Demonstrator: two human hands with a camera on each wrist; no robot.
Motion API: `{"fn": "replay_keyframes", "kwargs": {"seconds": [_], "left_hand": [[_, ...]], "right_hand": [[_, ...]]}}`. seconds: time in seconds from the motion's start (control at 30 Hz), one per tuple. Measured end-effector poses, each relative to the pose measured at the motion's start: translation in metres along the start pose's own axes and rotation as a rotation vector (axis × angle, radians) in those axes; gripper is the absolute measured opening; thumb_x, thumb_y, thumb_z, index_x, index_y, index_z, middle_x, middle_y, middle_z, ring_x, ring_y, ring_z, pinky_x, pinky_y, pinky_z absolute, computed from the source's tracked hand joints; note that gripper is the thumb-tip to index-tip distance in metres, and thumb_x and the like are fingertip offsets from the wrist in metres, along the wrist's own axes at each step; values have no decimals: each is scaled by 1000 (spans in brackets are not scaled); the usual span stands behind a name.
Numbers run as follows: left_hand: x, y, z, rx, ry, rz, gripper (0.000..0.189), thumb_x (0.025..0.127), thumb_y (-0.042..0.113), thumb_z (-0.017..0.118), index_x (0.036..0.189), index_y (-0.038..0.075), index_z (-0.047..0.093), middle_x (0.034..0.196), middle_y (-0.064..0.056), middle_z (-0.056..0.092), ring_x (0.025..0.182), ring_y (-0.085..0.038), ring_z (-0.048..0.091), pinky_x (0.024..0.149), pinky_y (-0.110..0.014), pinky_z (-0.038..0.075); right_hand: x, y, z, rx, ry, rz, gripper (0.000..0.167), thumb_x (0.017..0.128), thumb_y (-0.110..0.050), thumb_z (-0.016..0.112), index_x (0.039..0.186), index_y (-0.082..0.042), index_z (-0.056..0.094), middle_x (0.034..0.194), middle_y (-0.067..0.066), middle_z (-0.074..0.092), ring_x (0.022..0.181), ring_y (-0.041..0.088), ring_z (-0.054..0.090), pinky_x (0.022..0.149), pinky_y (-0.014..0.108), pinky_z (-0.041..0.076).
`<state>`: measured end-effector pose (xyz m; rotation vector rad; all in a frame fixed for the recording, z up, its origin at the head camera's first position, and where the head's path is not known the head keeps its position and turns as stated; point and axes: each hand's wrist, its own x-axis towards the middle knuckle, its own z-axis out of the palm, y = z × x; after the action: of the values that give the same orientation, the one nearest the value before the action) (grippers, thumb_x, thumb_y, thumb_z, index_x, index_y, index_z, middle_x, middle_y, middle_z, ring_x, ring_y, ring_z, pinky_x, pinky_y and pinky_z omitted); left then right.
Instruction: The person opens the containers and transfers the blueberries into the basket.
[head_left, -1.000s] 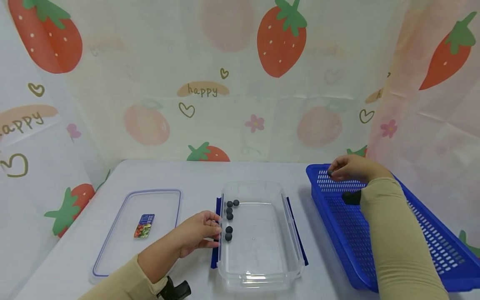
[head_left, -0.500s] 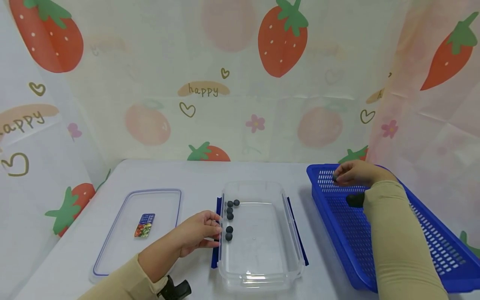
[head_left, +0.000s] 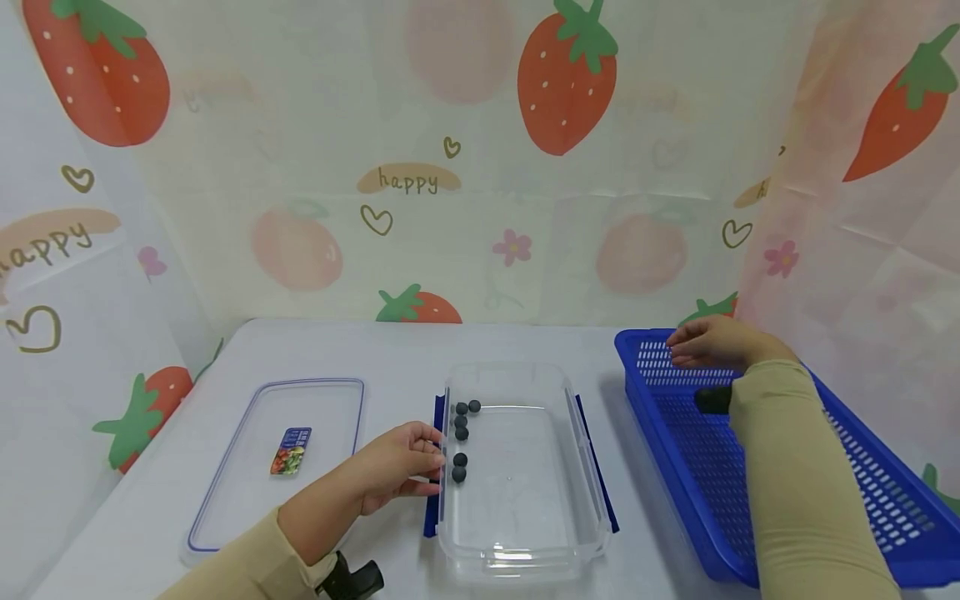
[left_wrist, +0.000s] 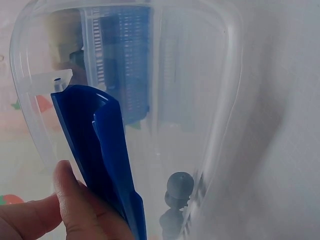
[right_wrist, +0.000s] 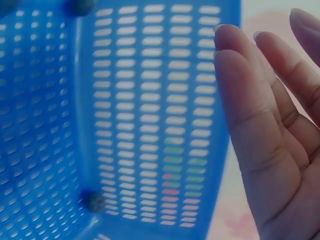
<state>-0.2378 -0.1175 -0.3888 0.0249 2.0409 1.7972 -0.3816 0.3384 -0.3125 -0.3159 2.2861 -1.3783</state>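
My left hand (head_left: 397,468) pinches the left rim of a clear plastic food container (head_left: 517,546), beside its blue side latch (left_wrist: 117,150). Inside, along the left wall, sit several dark blueberries (head_left: 459,473); some show through the wall in the left wrist view (left_wrist: 180,186). Over the far end of a blue perforated basket (head_left: 660,483), my right hand (head_left: 720,342) hovers with its fingers loosely bent and nothing held. Low in the basket, a dark blueberry (right_wrist: 93,201) shows in the right wrist view, another (right_wrist: 81,6) near the top edge.
A clear lid (head_left: 240,500) with a blue seal and a colourful label (head_left: 291,451) lies on the white table (head_left: 390,358) at the left. A strawberry-patterned curtain (head_left: 480,292) stands behind. The basket has a raised rim.
The blueberry pinched in my right fingertips has left them, and the fingers have loosened. The right hand has shifted slightly right. My left hand stays on the container.
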Motion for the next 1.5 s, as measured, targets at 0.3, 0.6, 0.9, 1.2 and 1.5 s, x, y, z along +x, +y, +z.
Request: {"fn": "replay_keyframes", "kwargs": {"seconds": [0.3, 0.6, 0.9, 1.2, 1.5], "left_hand": [[0, 0, 0, 4, 0, -2, 34, 90, 4, 54, 121, -3, 43, 90, -11, 54, 80, -20, 54, 71, -32, 56], [1, -2, -1, 1, 5, -7, 33, 90, 5, 55, 120, -2, 43, 90, -11, 54, 79, -20, 55, 71, -31, 56], [0, -2, -2, -3, 1, -1, 33, 89, 4, 55, 120, -3, 44, 89, -11, 53, 78, -19, 55, 71, -31, 56], [1, -3, -3, -14, -9, -2, 35, 89, 4, 55, 121, -3, 43, 88, -10, 54, 79, -19, 55, 71, -31, 56], [0, -1, -2, -18, -19, -5, 35, 89, 6, 56, 121, -3, 43, 89, -10, 54, 79, -20, 56, 71, -32, 56]], "right_hand": [[10, -44, 26, -144, 32, -51, 39, 89, -5, 56, 119, 16, 43, 105, 21, 59, 94, 23, 62, 85, 34, 51], [35, -77, 66, -262, -22, -104, 34, 85, -17, 65, 112, 1, 55, 109, 23, 58, 95, 24, 62, 87, 37, 50], [62, -96, 110, -285, -120, -160, 25, 86, -14, 63, 109, -3, 59, 105, 15, 61, 94, 23, 63, 86, 37, 50], [87, -100, 160, -256, -204, -145, 22, 86, -9, 62, 107, -2, 60, 100, 15, 62, 100, 36, 59, 82, 32, 53], [105, -92, 199, -286, -270, -114, 19, 85, -8, 63, 103, -5, 63, 94, 12, 62, 92, 29, 63, 79, 32, 54]]}}
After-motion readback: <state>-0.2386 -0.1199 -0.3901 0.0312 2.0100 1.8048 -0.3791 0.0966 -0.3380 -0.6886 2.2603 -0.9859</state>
